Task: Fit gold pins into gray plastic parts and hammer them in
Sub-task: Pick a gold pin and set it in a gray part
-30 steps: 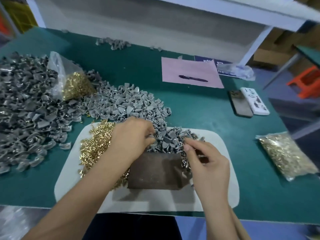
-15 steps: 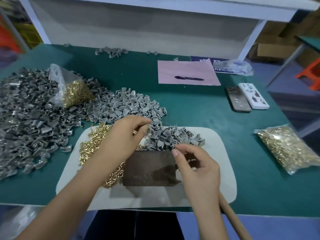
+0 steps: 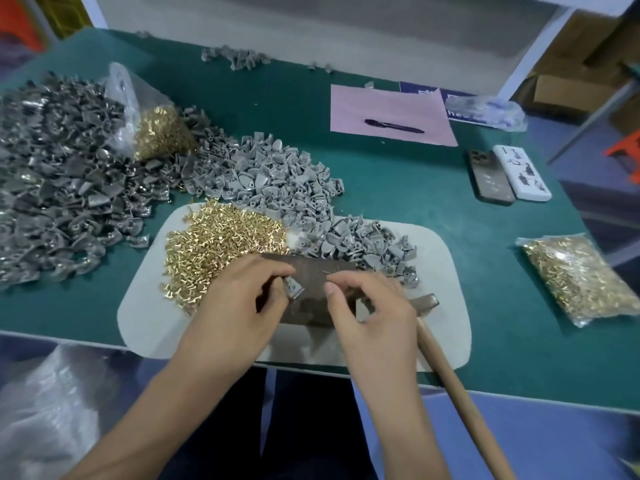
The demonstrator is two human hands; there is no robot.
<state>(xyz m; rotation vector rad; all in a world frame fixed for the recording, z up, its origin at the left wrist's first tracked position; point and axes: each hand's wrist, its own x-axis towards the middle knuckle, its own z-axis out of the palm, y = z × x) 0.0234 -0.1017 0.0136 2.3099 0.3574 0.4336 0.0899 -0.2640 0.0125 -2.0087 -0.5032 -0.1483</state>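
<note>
Far out to the left of the left grip, a broad heap of darker gray parts (image 3: 59,188) covers the green desk (image 3: 398,188), with an open clear bag of gold pins (image 3: 157,131) resting on its far edge. Closer in, up and left of the left grip, loose gold pins (image 3: 221,237) lie piled on the pale mat (image 3: 145,317); a lighter heap of gray plastic parts (image 3: 277,181) spreads beyond them and spills onto the mat's far side.

The left grip (image 3: 239,306) sits over the near left part of a dark brown block (image 3: 311,289) on the mat. Its fingers are curled, and thumb and fingertips pinch a single gray part (image 3: 292,287) held just above the block's top face.

The right grip (image 3: 370,310), just beside the left one with a small gap between them, rests over the block's right end. Its fingers are curled too, thumb and forefinger drawn together toward the gray part; whether a pin sits between them is too small to tell. Under this palm runs a wooden hammer handle (image 3: 460,396), slanting toward the near right edge of the desk, its dark head (image 3: 426,301) showing just right of the knuckles.

Well beyond the right grip lies a pink sheet (image 3: 388,105) with a pen (image 3: 394,125) on it. Farther right are two phones (image 3: 509,176) side by side, and a sealed bag of gold pins (image 3: 581,275) near the desk's right edge.
</note>
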